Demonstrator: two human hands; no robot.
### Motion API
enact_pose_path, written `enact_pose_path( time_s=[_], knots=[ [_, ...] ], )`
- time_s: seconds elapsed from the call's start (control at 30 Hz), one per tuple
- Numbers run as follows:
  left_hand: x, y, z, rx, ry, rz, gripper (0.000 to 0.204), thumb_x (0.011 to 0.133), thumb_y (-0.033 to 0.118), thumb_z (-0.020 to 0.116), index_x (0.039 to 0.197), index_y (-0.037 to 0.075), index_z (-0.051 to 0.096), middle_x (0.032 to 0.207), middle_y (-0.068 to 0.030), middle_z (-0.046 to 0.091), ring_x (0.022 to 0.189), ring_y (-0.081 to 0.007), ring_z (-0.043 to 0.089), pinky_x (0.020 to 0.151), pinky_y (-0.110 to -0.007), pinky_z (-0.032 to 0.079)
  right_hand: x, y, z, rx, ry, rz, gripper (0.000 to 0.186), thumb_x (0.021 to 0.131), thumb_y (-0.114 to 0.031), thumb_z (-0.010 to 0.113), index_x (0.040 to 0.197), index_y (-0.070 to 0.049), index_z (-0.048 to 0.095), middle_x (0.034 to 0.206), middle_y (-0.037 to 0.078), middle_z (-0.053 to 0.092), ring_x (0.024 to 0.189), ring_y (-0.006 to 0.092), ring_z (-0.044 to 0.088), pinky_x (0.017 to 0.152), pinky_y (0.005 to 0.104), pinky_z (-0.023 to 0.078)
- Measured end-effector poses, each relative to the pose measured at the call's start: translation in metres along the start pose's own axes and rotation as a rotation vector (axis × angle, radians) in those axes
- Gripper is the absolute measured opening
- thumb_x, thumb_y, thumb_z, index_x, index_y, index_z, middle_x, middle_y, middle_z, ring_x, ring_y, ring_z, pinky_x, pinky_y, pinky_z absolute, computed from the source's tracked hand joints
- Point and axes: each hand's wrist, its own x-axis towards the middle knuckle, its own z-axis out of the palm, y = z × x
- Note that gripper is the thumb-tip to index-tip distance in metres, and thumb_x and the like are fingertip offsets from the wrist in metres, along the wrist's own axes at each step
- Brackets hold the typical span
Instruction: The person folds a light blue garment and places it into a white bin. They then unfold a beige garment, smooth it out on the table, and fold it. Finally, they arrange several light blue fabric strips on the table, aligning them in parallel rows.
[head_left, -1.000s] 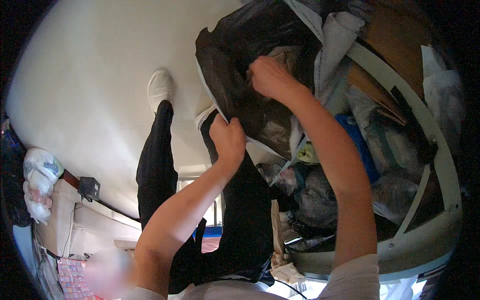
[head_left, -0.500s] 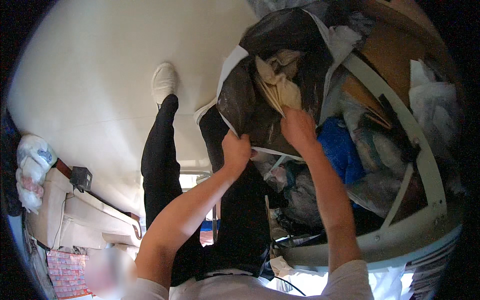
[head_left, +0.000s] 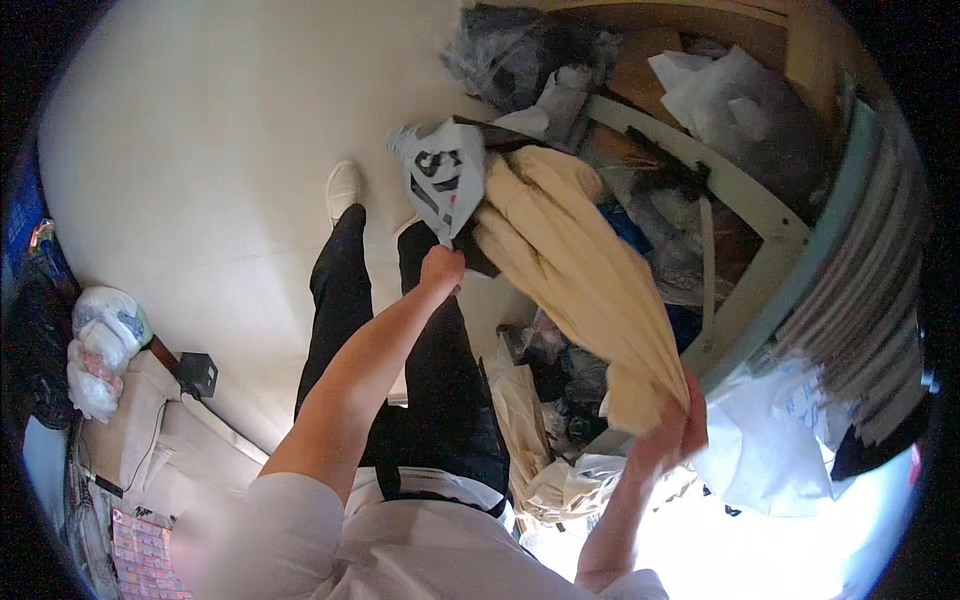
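My left hand (head_left: 443, 270) is closed on the edge of a plastic bag (head_left: 435, 180), pale outside with dark printing and dark inside, held above my legs. A long bunched beige cloth (head_left: 565, 260) stretches out of the bag toward the lower right. My right hand (head_left: 680, 415) grips the cloth's lower end, its fingers partly hidden by the fabric.
On the right is a curved grey metal frame (head_left: 775, 250) with many stuffed bags inside and white plastic (head_left: 745, 115) on top. More beige fabric (head_left: 570, 485) lies below it. White bundles (head_left: 98, 360) sit on a cream sofa (head_left: 135, 425) at the left.
My right hand has moved down and to the right, drawing the beige cloth out of the bag. The bag has folded over to show its pale printed outside. My left hand still holds it.
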Motion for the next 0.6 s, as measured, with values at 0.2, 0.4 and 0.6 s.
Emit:
enact_pose_path(
  time_s=[0.2,0.4,0.6],
  knots=[
    [-0.148,0.04,-0.003,-0.459,-0.218,-0.182,0.079,0.087,0.057,0.056,0.137,0.0,0.034,0.125,-0.0262,0.046,0.101,-0.0431,0.058,0.085,-0.054,0.049,-0.083,-0.046,-0.136,-0.17,0.486,-0.413,0.032,0.093,-0.023,0.05,0.105,0.003,0.063,0.104,0.018,0.061,0.087,0.0276,0.064,0.074,0.0372,0.058],
    [-0.23,0.091,0.001,-0.742,-0.692,0.013,0.087,0.085,0.059,0.06,0.141,-0.001,0.03,0.137,-0.0229,0.037,0.113,-0.0378,0.053,0.097,-0.05,0.045,-0.176,-0.096,-0.241,-0.712,0.843,-0.731,0.036,0.094,-0.025,0.057,0.125,-0.007,0.053,0.129,0.02,0.05,0.116,0.0341,0.053,0.089,0.0449,0.055],
    [-0.348,0.126,0.032,-0.325,-0.734,0.053,0.011,0.097,0.006,0.039,0.091,0.0,0.047,0.082,-0.0054,0.042,0.066,-0.0129,0.035,0.059,-0.032,0.035,-0.257,-0.156,-0.28,-0.179,1.373,-0.361,0.047,0.09,-0.03,0.056,0.13,-0.006,0.049,0.134,0.016,0.048,0.123,0.0325,0.049,0.102,0.0506,0.045]
  ],
)
